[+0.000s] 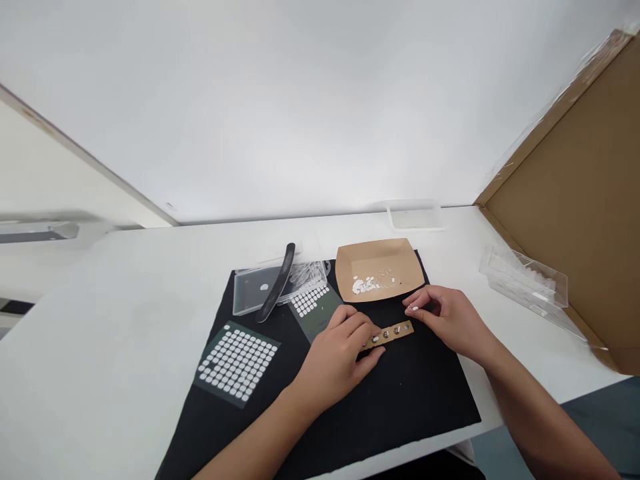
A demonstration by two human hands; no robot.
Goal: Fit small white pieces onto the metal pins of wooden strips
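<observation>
My left hand [337, 357] rests over the left end of a narrow brown cardboard strip [409, 328] and grips it against the black mat [420, 393]. Several small round metallic pieces with white bits on them sit in a row along the strip. To its right, my right hand [453, 319] is raised slightly, thumb and forefinger pinched at a small white oval sticker [415, 308]. Beyond both hands stands a shallow brown paper tray [383, 252] with white scraps inside. A dark sheet of white oval stickers [314, 321] lies partly under my left hand.
Another sheet of white ovals [237, 363] lies on the mat's left. A black curved nail file [277, 283] lies across a clear plastic case [247, 293]. At the right, a clear box [525, 280] stands by a large cardboard box [575, 200]. A clear tray [415, 219] is near the wall.
</observation>
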